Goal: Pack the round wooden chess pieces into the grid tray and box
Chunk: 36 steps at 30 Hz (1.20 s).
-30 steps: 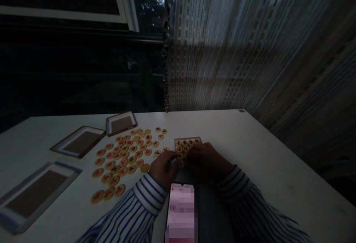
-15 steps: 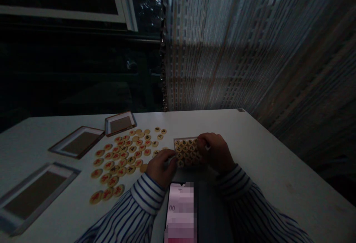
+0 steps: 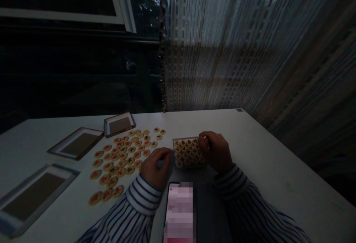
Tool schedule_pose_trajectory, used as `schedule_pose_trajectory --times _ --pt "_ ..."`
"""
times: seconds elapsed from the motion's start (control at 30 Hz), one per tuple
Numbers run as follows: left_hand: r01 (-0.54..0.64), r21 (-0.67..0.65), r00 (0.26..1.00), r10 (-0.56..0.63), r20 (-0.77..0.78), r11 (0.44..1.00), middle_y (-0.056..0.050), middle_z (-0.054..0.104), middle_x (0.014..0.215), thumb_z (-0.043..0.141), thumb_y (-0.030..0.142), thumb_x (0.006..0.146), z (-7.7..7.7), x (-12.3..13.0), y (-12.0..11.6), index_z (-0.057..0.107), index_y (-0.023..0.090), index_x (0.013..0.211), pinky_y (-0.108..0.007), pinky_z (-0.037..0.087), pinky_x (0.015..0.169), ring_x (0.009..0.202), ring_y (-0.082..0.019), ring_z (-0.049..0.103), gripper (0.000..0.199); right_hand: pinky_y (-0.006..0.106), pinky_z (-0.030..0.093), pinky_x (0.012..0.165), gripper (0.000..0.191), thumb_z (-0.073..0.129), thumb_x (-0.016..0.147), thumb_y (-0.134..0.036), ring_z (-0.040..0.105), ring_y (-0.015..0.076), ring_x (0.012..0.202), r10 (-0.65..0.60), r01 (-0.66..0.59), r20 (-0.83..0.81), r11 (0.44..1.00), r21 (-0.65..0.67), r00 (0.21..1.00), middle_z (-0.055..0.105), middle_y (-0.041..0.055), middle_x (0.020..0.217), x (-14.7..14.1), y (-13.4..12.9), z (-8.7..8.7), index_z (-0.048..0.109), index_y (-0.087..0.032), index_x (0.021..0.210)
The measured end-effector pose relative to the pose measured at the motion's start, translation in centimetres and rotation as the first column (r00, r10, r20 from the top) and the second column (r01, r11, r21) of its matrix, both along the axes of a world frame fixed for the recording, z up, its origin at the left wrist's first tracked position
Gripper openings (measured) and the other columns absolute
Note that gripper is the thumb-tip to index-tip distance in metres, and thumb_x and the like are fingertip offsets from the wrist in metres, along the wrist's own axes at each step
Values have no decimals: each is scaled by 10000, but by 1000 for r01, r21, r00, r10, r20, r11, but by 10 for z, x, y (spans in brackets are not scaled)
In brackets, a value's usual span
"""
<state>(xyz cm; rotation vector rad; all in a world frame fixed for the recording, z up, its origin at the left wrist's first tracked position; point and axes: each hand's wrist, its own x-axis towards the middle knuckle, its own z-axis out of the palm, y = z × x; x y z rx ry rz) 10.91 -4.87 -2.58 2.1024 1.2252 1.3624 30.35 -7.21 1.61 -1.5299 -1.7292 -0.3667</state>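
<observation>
A small shallow box stands in front of me, filled with rows of round xiangqi pieces, most showing black characters. My left hand is just left of the box, thumb and fingertips pinched together; whatever they hold, if anything, is hidden. At the box's right end is my right hand, its fingers curled over the pieces there. I cannot make out what lies inside those fingers. Many loose xiangqi pieces, marked in red or black, spread over the table left of my left hand.
Several framed trays or lids, including a near one, a middle one and a far one, lie on the white table. A lit phone rests between my forearms. Behind the table hangs a string curtain.
My left hand has drawn slightly left, away from the box, and its fingertips have come together. My right hand stays at the box's right end with only a small shift.
</observation>
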Motion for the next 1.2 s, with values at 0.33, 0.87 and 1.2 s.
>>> schedule_pose_trajectory --times 0.33,0.87,1.2 --pt "163 83 982 -154 -107 983 -41 638 763 462 197 763 -2 4 -5 597 168 820 -268 482 680 730 -140 593 149 270 335 623 165 428 789 -209 522 143 608 12 -16 64 998 54 998 612 39 658 -1 4 -4 573 -141 749" --pt "80 79 995 -75 -59 994 -54 660 789 503 206 756 26 -26 -8 617 156 800 -270 497 701 758 -145 608 132 264 316 609 160 437 784 -202 496 134 564 46 -58 106 992 110 993 585 27 600 -2 6 -9 576 -140 732" --pt "-233 -10 972 233 41 972 -31 666 766 550 383 705 41 -82 -22 639 177 765 -278 495 674 730 -167 613 231 262 324 593 186 423 793 -222 500 138 559 76 -85 105 993 84 992 600 35 626 -4 5 -7 581 -141 739"
